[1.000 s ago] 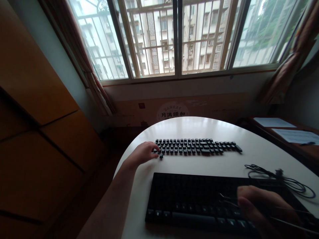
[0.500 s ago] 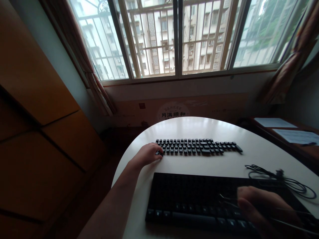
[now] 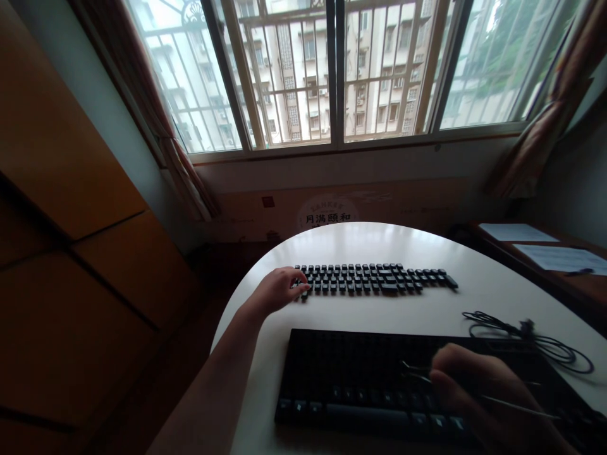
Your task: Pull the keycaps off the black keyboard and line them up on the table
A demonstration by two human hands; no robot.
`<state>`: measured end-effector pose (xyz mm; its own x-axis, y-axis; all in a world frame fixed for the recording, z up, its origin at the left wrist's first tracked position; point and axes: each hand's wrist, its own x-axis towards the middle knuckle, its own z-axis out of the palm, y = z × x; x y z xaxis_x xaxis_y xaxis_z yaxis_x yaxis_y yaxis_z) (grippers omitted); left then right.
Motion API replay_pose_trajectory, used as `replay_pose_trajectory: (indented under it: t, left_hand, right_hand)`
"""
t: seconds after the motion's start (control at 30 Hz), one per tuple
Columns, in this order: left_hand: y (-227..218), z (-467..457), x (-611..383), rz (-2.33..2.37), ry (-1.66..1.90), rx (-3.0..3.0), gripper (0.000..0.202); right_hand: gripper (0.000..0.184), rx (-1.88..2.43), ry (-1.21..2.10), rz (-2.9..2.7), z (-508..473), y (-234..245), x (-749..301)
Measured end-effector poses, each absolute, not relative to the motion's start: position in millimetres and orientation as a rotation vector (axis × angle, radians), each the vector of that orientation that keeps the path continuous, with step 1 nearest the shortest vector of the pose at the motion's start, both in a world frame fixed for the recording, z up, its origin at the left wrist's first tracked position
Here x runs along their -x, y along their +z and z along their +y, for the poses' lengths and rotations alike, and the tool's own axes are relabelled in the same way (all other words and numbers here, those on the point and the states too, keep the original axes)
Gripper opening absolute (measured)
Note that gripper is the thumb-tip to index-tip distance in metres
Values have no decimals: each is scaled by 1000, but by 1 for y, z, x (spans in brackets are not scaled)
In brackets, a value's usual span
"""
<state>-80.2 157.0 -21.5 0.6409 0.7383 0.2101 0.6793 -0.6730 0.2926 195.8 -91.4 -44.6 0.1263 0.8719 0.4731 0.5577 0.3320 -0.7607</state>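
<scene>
Loose black keycaps stand in several rows on the white table. My left hand is at the left end of these rows, its thumb and index finger curved with a gap between them. A keycap lies just under the thumb. The black keyboard lies in front of me, its upper part bare of keycaps and its lower rows still capped. Over its right half, my right hand is closed on a wire keycap puller, whose bent tips point left above the keyboard. The hand is slightly blurred.
A coiled black cable lies on the table behind the keyboard's right side. Papers and a pen rest on a brown surface to the right. A wooden cabinet stands at the left, a barred window beyond.
My left hand has lifted slightly and its fingers have parted from the keycap at the row's left end. My right hand with the keycap puller has moved a little left and up.
</scene>
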Motion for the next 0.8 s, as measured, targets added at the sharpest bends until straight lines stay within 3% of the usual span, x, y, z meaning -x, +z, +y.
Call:
replay_pose_trajectory:
  t: [0.23, 0.47, 0.67, 0.8]
  left_hand:
    - [-19, 119, 43, 978, 398, -2760, 20]
    - [-35, 86, 7, 727, 138, -2828, 17]
    - [-62, 84, -3, 690, 163, -2824, 32]
    - [-66, 87, -7, 668, 134, -2825, 25]
  right_hand:
    - [14, 1351, 704, -1833, -88, -44, -194]
    - [20, 1276, 852, -2017, -89, -42, -181]
    - [30, 1204, 991, -1861, -73, -49, -161]
    - [32, 1124, 1063, -1793, -52, -49, -146]
